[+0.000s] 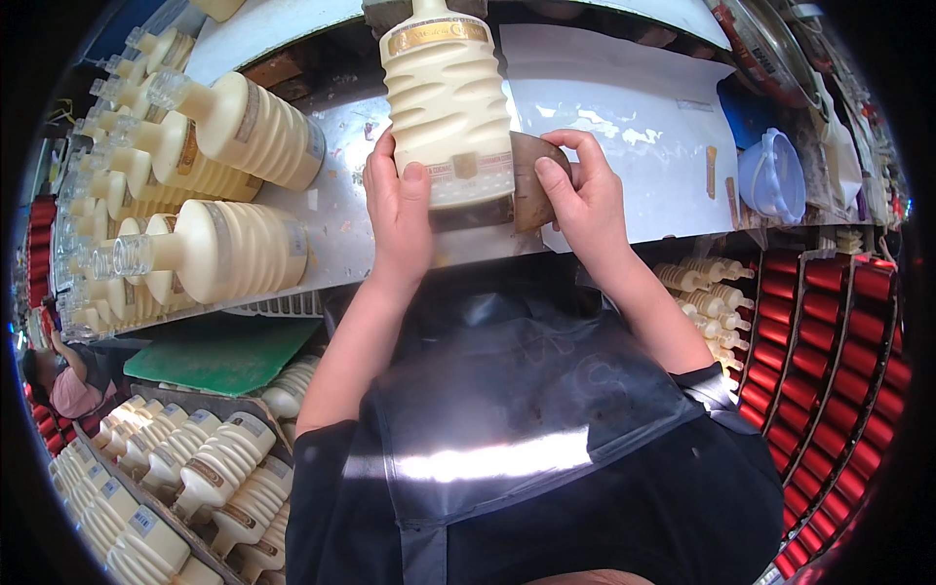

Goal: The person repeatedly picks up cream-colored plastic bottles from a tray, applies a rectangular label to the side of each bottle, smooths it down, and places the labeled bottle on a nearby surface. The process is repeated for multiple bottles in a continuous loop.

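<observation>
The left hand (398, 214) is closed on the near left edge of a cream bottle (448, 107), its thumb on the lower label band (439, 172); the right grip is clamped on a curved brown piece (536, 185) against the bottle's other side. Whether that piece is fixed below, I cannot tell. The bottle sits between both hands, neck pointing away from the body. Good handling here likely means even, light pressure from both sides, with the left thumb kept from dragging the band. The bottle looks glossy, with wavy ridges, a gold shoulder label (439, 35) and a dotted base. Beyond the grip, the desk (341, 185) carries similar bottles (244, 251) to the left and a white sheet (624, 107) to the right.
</observation>
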Tool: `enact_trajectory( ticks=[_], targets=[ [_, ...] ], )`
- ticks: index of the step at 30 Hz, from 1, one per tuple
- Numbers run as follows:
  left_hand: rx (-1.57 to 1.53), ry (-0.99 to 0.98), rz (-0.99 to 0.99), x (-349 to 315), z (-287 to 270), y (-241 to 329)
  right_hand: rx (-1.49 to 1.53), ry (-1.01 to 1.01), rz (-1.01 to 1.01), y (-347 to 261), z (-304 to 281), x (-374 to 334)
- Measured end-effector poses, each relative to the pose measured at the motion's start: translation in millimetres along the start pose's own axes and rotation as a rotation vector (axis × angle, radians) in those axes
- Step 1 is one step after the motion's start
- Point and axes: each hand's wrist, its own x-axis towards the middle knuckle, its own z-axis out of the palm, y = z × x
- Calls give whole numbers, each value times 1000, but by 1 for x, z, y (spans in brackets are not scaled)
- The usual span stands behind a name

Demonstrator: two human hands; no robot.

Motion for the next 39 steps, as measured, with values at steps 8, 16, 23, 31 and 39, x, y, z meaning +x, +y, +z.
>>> enact_trajectory(
  ticks=[8, 16, 23, 31, 39],
  targets=[
    [-266, -6, -92, -1, 2, 0, -35, 90, -32, 10, -4, 5],
    [-146, -12, -106, -2, 2, 5, -184, 26, -542, -9, 4, 25],
    [-236, -72, -56, -4, -3, 0, -119, 220, -521, 5, 4, 28],
    [-216, -14, -138, -11, -8, 0, -310, 94, -929, -10, -1, -18],
    [296, 81, 228, -3, -11, 13, -452, 83, -1152, -34, -2, -16]
  ],
)
